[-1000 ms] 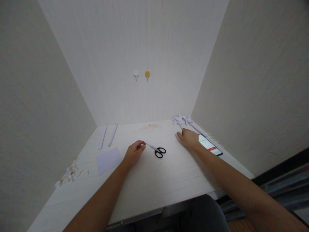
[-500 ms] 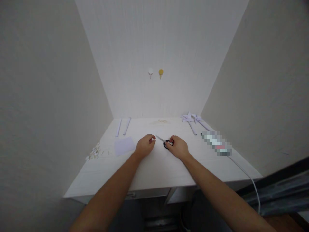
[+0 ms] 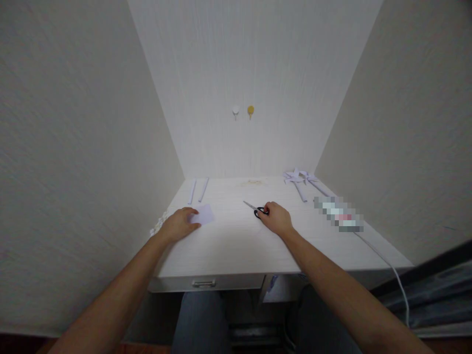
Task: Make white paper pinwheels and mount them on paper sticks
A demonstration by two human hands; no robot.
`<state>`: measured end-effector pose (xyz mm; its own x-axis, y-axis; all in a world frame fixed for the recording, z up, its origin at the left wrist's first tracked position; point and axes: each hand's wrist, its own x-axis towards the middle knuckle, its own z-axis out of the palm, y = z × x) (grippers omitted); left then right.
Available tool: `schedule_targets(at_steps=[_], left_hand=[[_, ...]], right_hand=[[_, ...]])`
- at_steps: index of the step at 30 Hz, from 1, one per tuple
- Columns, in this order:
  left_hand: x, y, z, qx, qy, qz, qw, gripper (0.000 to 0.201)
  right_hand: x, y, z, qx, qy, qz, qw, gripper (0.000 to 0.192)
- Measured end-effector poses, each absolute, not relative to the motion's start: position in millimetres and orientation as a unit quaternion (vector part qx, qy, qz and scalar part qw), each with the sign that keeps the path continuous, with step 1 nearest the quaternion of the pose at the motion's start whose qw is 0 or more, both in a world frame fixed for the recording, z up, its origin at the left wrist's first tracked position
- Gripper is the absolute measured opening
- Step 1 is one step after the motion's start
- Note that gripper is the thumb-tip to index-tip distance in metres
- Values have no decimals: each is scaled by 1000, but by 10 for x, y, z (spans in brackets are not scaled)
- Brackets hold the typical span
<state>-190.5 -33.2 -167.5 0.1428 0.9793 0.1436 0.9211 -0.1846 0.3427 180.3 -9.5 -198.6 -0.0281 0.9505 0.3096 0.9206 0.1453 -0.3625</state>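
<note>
On the left half of the desk (image 3: 221,250), my left hand (image 3: 179,224) lies at the near-left edge of a pale lilac sheet of paper (image 3: 207,214). Its thumb and fingers are apart, the tips touching or just over the sheet. My right hand (image 3: 277,218) grips the black handles of a pair of scissors (image 3: 250,204) near the middle of the desk. The blades point away and to the left and look closed.
Two rolled paper sticks (image 3: 192,191) lie behind the sheet. Small white pieces (image 3: 159,223) are heaped by the left wall. At the back right are paper pinwheels (image 3: 296,176) on sticks. A pixelated device (image 3: 337,214) with a white cable (image 3: 383,259) lies right.
My left hand has moved left from beside the scissors' tip to the lilac sheet, its fingers opening. The right hand still holds the scissors. The view has shifted slightly.
</note>
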Motion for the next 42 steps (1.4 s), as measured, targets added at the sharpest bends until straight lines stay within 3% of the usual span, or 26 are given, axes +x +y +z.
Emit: schedule_targets(at_steps=[19, 36, 42], left_hand=[[-1730, 41, -1738, 756, 644, 79, 85, 83], [-1721, 285, -1648, 727, 671, 64, 130, 94], [-1709, 303, -1656, 733, 662, 66, 137, 81]], right_hand=[[1832, -84, -1999, -662, -713, 33, 229, 23], [1854, -89, -1977, -659, -713, 43, 234, 24], [1858, -92, -1968, -660, -712, 47, 236, 23]])
